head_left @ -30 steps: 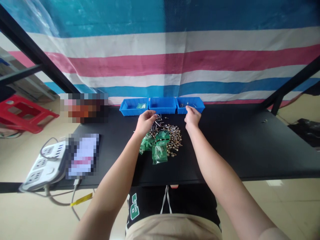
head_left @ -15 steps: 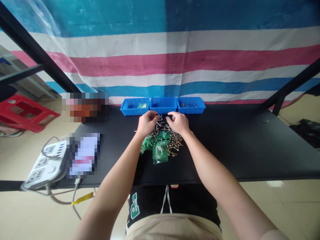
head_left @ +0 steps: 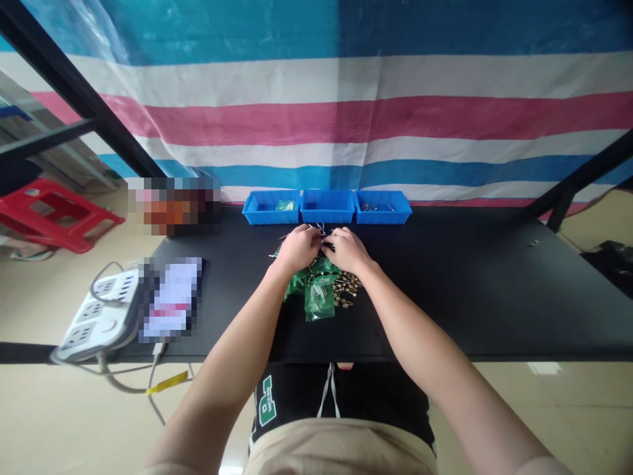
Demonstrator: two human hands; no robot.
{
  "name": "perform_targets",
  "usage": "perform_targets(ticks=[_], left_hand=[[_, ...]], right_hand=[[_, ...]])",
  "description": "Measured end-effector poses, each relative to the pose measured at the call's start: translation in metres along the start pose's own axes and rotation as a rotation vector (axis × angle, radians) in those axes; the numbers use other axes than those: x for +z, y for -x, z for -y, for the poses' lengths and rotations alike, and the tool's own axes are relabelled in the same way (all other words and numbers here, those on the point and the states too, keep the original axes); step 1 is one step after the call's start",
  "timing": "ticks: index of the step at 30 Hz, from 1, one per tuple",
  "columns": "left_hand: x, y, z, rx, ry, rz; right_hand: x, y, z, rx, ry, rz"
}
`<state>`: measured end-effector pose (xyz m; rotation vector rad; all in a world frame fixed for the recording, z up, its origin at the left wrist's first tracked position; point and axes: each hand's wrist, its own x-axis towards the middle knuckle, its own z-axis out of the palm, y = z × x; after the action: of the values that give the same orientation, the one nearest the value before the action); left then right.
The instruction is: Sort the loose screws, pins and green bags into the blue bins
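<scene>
My left hand (head_left: 298, 249) and my right hand (head_left: 349, 251) meet at the fingertips over the far end of a heap of small metal pins and gold-coloured burrs (head_left: 346, 284). A small dark item (head_left: 327, 245) shows between my fingers, too small to name. Under my wrists lie several green plastic bags (head_left: 319, 298), partly hidden by my hands. Three blue plastic bins stand in a row just beyond my hands: the left bin (head_left: 271, 207) has a green bag in it, the middle bin (head_left: 327, 206) shows nothing, and the right bin (head_left: 383, 207) has a few metal pins.
All this sits on a black table (head_left: 445, 303). On its left are a white power strip (head_left: 101, 315) with cables and two pixelated objects (head_left: 173, 298). A striped tarp (head_left: 346, 119) hangs behind the table, and a red plastic stool (head_left: 54, 212) stands on the floor at left.
My right hand has moved left and nearer me from the right bin and now meets my left hand above the heap. The view has shifted slightly.
</scene>
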<state>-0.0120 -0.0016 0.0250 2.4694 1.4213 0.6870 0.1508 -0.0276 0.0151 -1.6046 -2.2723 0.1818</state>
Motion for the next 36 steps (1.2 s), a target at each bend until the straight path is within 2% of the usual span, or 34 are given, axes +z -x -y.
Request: perform_targets(ticks=[15, 20, 23, 28, 36], left_hand=[[0.006, 0.001, -0.004, 0.086, -0.179, 0.128], [0.008, 0.001, -0.004, 0.083, -0.195, 0.125], [0.009, 0.002, -0.003, 0.07, -0.187, 0.126], [0.01, 0.002, -0.003, 0.082, -0.153, 0.131], [0.009, 0.002, -0.004, 0.089, -0.178, 0.133]], right_hand=[[0.0, 0.002, 0.002, -0.014, 0.006, -0.003], [-0.003, 0.003, 0.005, 0.139, 0.098, -0.107], [-0.005, 0.003, 0.005, 0.212, 0.11, -0.07], [-0.004, 0.001, 0.005, 0.178, 0.056, 0.008], [-0.002, 0.0, 0.005, 0.105, 0.018, 0.001]])
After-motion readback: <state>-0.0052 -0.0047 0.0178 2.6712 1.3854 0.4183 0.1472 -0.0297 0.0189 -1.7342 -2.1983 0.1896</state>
